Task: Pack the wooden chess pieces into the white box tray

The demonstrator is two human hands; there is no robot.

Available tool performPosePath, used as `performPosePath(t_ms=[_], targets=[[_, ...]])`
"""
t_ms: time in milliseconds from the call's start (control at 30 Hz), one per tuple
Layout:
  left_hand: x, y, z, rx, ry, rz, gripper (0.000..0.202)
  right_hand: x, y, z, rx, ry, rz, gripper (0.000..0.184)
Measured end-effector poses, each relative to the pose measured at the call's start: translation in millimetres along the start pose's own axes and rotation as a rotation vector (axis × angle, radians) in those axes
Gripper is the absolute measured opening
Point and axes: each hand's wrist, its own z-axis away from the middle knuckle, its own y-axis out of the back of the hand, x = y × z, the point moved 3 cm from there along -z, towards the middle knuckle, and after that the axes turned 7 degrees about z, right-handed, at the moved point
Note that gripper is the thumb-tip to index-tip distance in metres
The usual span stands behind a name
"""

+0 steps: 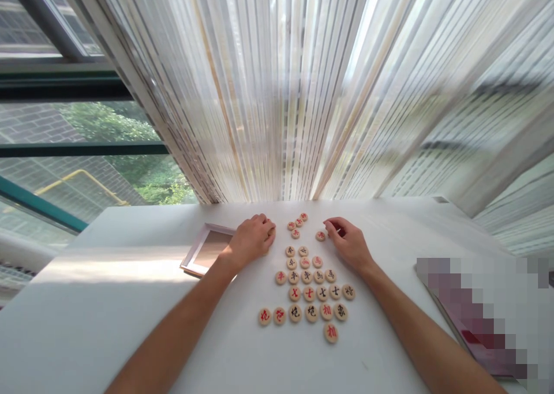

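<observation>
Round wooden Chinese chess pieces with red or black characters lie face up on the white table (255,359). My left hand (251,241) rests with curled fingers left of the far pieces; a bit of red shows at its fingertips, but what they hold is mostly hidden. My right hand (348,244) is half-curled, thumb and forefinger slightly apart, just right of a single red piece (320,236). Between the hands sits a small cluster of red pieces (295,233). Closer in, several uneven rows include black cannon pieces (311,313) and a lone red piece (331,332) nearest me.
A shallow open box (210,250) with a pale rim stands beside and partly behind my left wrist. At the right lies a flat, blurred-out item (480,325). Striped sheer curtains (281,94) hang along the table's far edge, with a window (108,152) at left.
</observation>
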Motion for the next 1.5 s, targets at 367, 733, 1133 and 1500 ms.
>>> performPosePath(t_ms=[367, 733, 1133, 1500], targets=[[3, -2.9, 0, -0.014, -0.037, -0.022, 0.024, 4, -1, -1, 0.013, -0.018, -0.041, 0.033], [6, -4.4, 1, 0.007, -0.085, 0.016, 0.019, 4, 2, -4, 0.026, -0.014, -0.06, 0.035], [30, 30.0, 3, -0.011, -0.136, 0.996, 0.033, -64, 17, 14, -0.107, 0.253, -0.07, 0.022], [50, 24.4, 7, -0.174, -0.193, 1.667, 0.03, -113, 30, 40, 0.061, 0.646, -0.036, 0.031]])
